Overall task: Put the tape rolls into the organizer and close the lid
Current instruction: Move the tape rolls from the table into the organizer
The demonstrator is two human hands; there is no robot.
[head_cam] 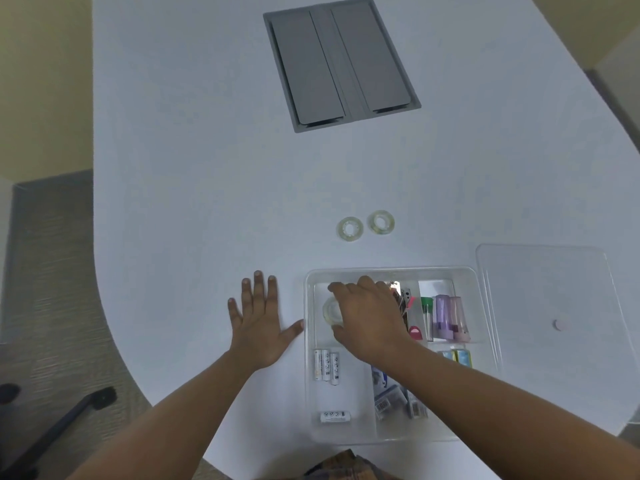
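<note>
- Right hand (367, 317) pinches a tape roll (331, 310) inside the organizer (485, 306), roll at its nine o'clock.
- Left hand (258, 323) lies spread flat on the table (194, 202).
- Two rolls (365, 225) wait at twelve o'clock.

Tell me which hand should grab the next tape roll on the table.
Probably the left hand: it lies flat and empty, while the right hand is in the organizer on a tape roll.

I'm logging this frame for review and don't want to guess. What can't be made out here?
- Head view: whether the right hand grips the tape roll in the organizer or only touches it; the hand covers part of it.
- Battery labels: too small.
- Items under the right forearm: hidden.
- Lid: right edge hard to trace, clear plastic.
</note>
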